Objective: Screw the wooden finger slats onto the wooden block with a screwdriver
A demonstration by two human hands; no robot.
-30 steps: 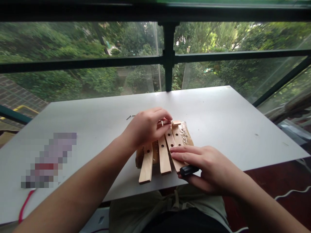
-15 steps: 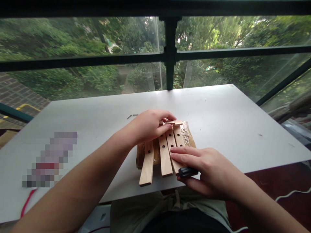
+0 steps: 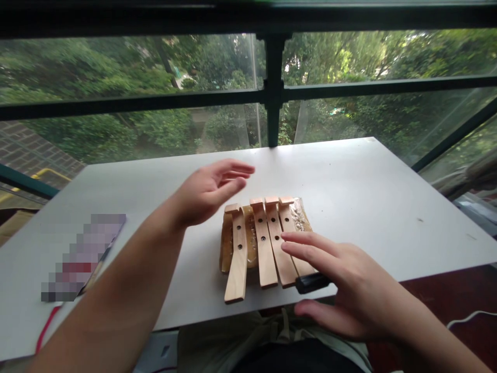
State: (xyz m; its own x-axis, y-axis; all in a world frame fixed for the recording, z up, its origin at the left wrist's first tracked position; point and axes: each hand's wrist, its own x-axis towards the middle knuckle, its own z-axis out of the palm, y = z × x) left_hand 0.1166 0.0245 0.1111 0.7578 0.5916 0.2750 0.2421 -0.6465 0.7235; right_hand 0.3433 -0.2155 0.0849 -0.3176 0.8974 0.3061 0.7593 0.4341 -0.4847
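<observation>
Slats (image 3: pixel 264 243) uncovered now, left hand (image 3: pixel 209 194) lifted away open, right hand (image 3: pixel 345 282) open, fingertips (image 3: pixel 289 237) on them

Four pale, drilled wooden slats (image 3: pixel 264 243) lie side by side across a brown board (image 3: pixel 225 248).

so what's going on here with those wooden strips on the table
A person is at a white table by a window. Four wooden slats with holes lie side by side on a brown base piece near the table's front edge. The left hand hovers open above the table, just left of the slats, touching nothing. The right hand stretches its fingers over the rightmost slats, with a black handle under the palm; whether it is gripped is unclear.
</observation>
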